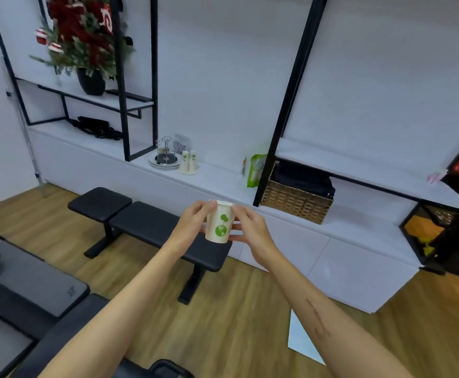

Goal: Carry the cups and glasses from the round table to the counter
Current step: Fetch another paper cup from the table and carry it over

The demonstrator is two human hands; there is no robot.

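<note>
Both hands up mid-frame, holding one paper cup (219,224) between them, in the air above the near end of a black bench (152,227). Cup is white w/ green globe-and-sprout print, upright, tilted slightly. Left hand (192,222) has fingers curled round the cup's left side, fingertips up at the rim. Right hand (250,227) wraps the right side — thumb near the rim, fingers round the lower half. Can't tell if there's anything inside the cup.

Far side: long white surface (217,178) runs left to right along the wall, w/ black metal shelf frames (291,105) rising from it. On it, far left of centre, two more paper cups (188,162) w/ the same green print stand touching each other, just right of a small metal rack on a round tray (165,156). Further right on the same surface — a green-and-white bag (255,170) upright against a frame post, then a woven basket (296,200) w/ dark cloth in it.

Upper left shelf holds a black vase w/ red-and-green arrangement (86,45). Floor is wood plank. Near left: dark padded seats (32,290), blurred.
</note>
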